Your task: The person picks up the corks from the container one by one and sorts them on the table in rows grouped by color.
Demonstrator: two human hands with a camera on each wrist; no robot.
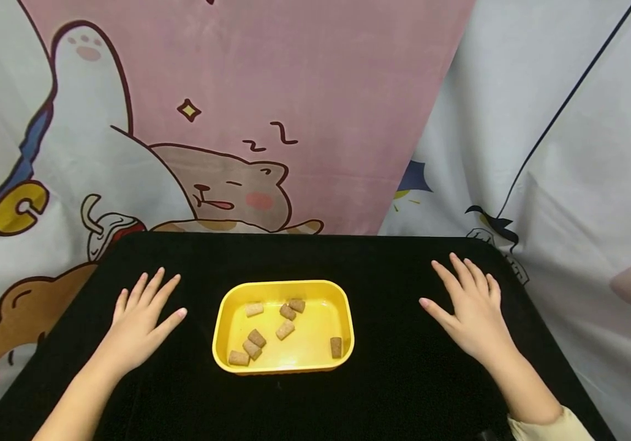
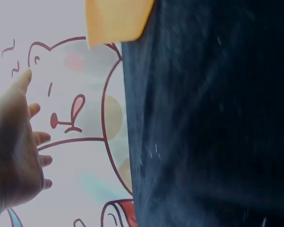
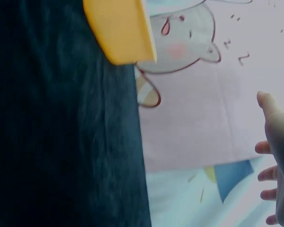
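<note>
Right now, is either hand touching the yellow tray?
No, in the head view black tabletop shows between the yellow tray and both the left hand and right hand.

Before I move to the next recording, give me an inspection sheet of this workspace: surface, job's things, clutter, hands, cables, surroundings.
Surface: black table, with the tray resting on it.
Job's things: yellow tray holding eight small brown pieces, some lighter than others.
Clutter: small dark object at the bottom edge, too cut off to identify.
Hands: left hand and right hand flank the tray, fingers spread, holding nothing.
Cables: nothing seen; the dark line at right looks printed.
Surroundings: cartoon-print cloth behind the table.
</note>
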